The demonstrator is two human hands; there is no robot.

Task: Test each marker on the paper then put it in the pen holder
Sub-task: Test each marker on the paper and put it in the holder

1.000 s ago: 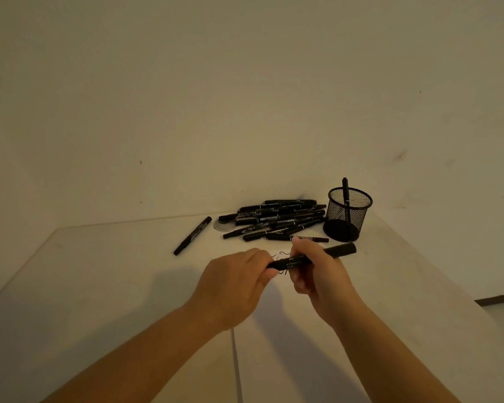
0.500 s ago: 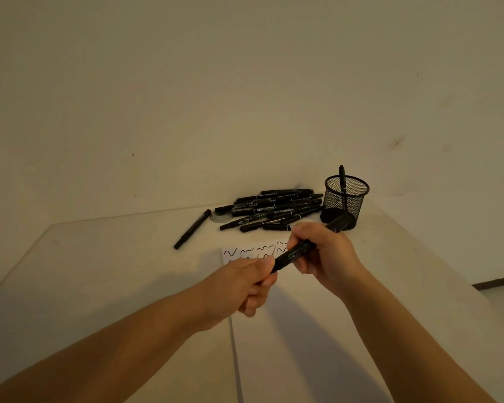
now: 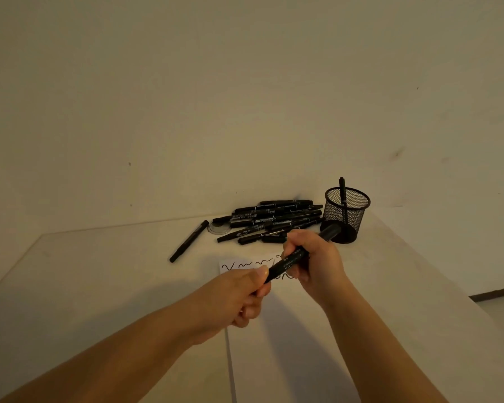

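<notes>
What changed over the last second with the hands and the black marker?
Both hands, left hand and right hand, kept their grip on the black marker, which tilted, left end lower. Marker pile, lone marker, mesh pen holder and scribbled paper stayed put.

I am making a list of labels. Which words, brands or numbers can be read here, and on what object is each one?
Held marker: pale print on the barrel, too blurred to read.
Pile of markers: pale label strips, too small to read.
Paper: only hand-drawn squiggles, no words.
Pen holder: no text visible.
</notes>
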